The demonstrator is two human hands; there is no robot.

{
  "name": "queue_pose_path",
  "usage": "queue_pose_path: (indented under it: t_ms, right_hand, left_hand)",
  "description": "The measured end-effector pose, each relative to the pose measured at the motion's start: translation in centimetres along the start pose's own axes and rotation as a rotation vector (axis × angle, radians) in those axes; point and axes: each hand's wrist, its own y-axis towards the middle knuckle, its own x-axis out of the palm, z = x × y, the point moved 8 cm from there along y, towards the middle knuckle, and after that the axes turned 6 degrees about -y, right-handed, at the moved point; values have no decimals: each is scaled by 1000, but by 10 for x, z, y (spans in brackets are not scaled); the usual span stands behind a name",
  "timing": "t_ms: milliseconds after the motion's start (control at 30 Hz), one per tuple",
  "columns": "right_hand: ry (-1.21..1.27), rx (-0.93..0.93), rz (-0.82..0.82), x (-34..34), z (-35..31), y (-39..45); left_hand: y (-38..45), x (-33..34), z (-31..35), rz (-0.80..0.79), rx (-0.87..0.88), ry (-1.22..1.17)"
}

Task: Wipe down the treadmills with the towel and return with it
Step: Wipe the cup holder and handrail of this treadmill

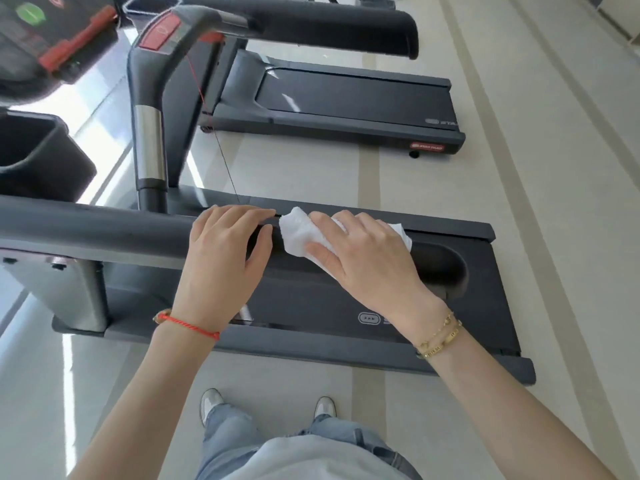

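Far left: dark console [52,36] of the near treadmill, red safety-key clip on it; below it, a black cup-holder bin [34,154]. Near treadmill handrail [104,230], dark grey padded bar, runs from the left edge toward centre. Upright post [149,133], grey with a silver band, stands behind the rail; a thin red cord hangs from it. Left hand [225,251], red string bracelet at the wrist, lies over the end of the handrail, fingers together and curved across the top, thumb down the near side. White towel [304,233], bunched, sits on the handrail end just beside the left hand. Right hand [363,258], gold bracelets at the wrist, presses on the towel, fingers slightly spread and laid flat over it. Near treadmill deck [346,306], black belt, lies beneath both hands. Second treadmill [346,98], upper centre to right, stands on pale striped floor [554,202]. Bottom centre: jeans and two light shoes [211,403].
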Motion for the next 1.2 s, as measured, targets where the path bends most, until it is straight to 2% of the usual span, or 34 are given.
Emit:
queue_pose_path:
  t_ms: [167, 467, 700, 900, 1067, 1200]
  right_hand:
    - [-22, -42, 108, 0, -53, 27]
    - [-1, -17, 189, 4, -162, 88]
    - [-50, 38, 197, 6, -243, 130]
    - [19, -17, 128, 6, -340, 188]
    - [-5, -49, 229, 6, -335, 169]
    - [-40, 90, 238, 7, -304, 153]
  left_hand:
    - [0, -38, -48, 57, 8, 5]
    - [5, -126, -168, 118, 45, -11]
    - [-2, -182, -280, 120, -34, -29]
    - [-10, -210, -335, 96, -50, -27]
    - [-5, -217, -352, 48, -11, -42]
    - [-1, -218, -361, 28, -20, -67]
